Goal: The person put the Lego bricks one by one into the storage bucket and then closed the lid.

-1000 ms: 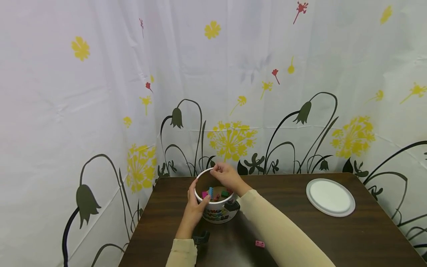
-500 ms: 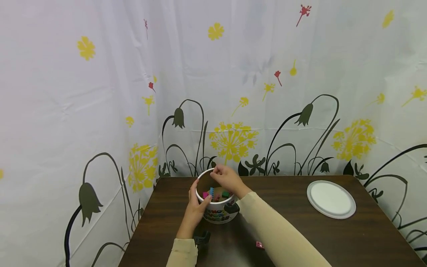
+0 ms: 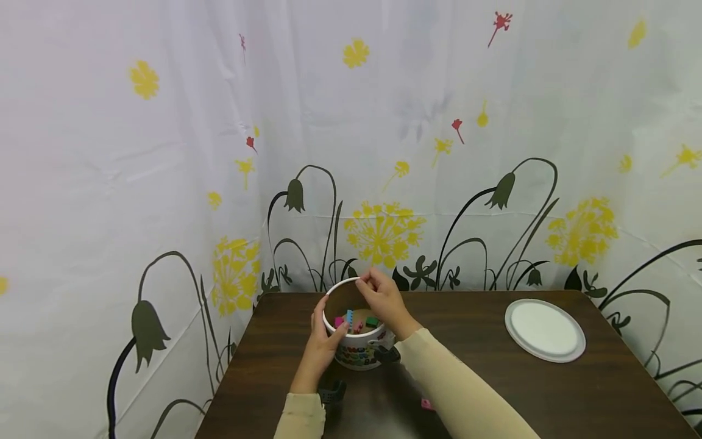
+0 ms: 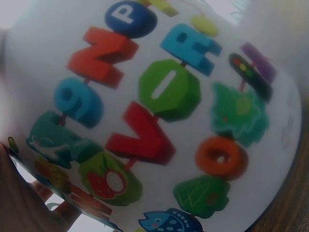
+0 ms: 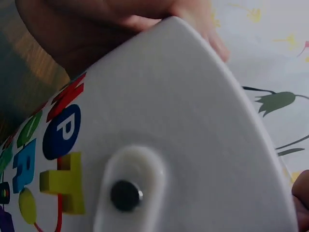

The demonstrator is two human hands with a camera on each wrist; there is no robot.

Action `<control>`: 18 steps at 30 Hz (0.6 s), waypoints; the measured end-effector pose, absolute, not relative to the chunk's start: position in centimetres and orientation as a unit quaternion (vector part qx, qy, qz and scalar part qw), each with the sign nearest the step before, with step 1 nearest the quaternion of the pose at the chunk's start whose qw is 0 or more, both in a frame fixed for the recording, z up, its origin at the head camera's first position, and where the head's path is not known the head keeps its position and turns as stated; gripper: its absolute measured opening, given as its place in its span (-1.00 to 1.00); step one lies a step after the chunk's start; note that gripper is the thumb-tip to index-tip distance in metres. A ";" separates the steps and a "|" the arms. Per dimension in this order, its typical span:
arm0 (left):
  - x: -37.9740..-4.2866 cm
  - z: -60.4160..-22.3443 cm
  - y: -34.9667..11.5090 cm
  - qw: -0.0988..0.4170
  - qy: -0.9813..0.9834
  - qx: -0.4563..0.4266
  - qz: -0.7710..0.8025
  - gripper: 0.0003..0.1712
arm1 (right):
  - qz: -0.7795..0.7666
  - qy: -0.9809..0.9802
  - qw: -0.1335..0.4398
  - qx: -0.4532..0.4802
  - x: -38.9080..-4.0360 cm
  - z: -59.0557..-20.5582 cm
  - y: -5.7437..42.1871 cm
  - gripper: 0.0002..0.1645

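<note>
A round white bucket (image 3: 359, 360) printed with coloured letters and pictures stands on the table. My left hand (image 3: 320, 349) grips its left side, thumb over the near rim and fingers along the outside. At the far right rim, my right hand (image 3: 386, 300) pinches the edge between thumb and curled fingers. Inside lie several toy bricks, among them a pink brick (image 3: 339, 321), a blue brick (image 3: 349, 318) and a green brick (image 3: 372, 322). The right wrist view shows the bucket's pale side fitting (image 5: 133, 188) with a dark round centre.
On the right of the brown table (image 3: 466, 323) lies a flat round white lid (image 3: 545, 330). A pink toy brick (image 3: 426, 404) sits near the front, partly behind the right sleeve. Behind the table hangs a white curtain (image 3: 307, 91) with printed flowers.
My right hand has shifted a little to the right along the rim. The right sleeve now covers more of the pink brick on the table. My left hand stays on the bucket.
</note>
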State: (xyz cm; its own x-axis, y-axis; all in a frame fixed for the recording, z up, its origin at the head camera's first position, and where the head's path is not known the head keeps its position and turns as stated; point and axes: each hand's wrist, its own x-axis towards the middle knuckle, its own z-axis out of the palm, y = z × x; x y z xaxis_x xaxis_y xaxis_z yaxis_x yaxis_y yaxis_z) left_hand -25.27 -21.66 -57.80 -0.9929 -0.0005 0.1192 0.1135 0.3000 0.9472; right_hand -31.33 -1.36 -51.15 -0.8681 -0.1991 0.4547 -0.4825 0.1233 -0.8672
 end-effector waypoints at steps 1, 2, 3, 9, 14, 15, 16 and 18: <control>-25.3 -57.8 -21.6 0.046 -0.804 -0.036 -0.592 0.03 | 0.616 -0.742 0.122 0.233 -31.1 -51.3 -1.2 -0.84; -25.3 -57.8 -21.6 0.046 -0.803 -0.037 -0.594 0.03 | 0.609 -0.746 0.133 0.236 -30.9 -51.4 -1.1 -0.84; -25.3 -57.8 -21.6 0.046 -0.801 -0.038 -0.595 0.02 | 0.604 -0.747 0.141 0.241 -30.7 -51.5 -0.9 -0.85; -25.1 -57.8 -21.5 0.060 -0.799 -0.042 -0.597 0.02 | 0.608 -0.743 0.158 0.230 -28.1 -52.6 0.9 -0.87; -25.2 -57.6 -21.4 0.067 -0.797 -0.052 -0.599 0.03 | 0.623 -0.745 0.118 0.206 -25.1 -53.5 4.0 -0.91; -25.2 -57.6 -21.4 0.066 -0.795 -0.052 -0.600 0.03 | 0.620 -0.749 0.111 0.206 -24.5 -53.7 4.7 -0.92; -25.2 -57.6 -21.4 0.065 -0.793 -0.051 -0.603 0.03 | 0.615 -0.754 0.105 0.208 -24.0 -53.8 5.4 -0.92; -25.2 -57.6 -21.5 0.064 -0.793 -0.048 -0.604 0.03 | 0.602 -0.764 0.087 0.215 -23.1 -54.0 6.8 -0.91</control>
State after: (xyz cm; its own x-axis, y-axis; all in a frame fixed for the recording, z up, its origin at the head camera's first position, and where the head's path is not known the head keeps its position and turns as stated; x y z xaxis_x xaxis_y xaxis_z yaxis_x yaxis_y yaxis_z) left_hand -25.18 -21.49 -57.62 -0.9873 -0.0013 0.1586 0.1526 0.2651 0.9521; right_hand -23.08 6.83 -54.01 -0.8925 -0.2236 0.3916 -0.4330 0.1826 -0.8827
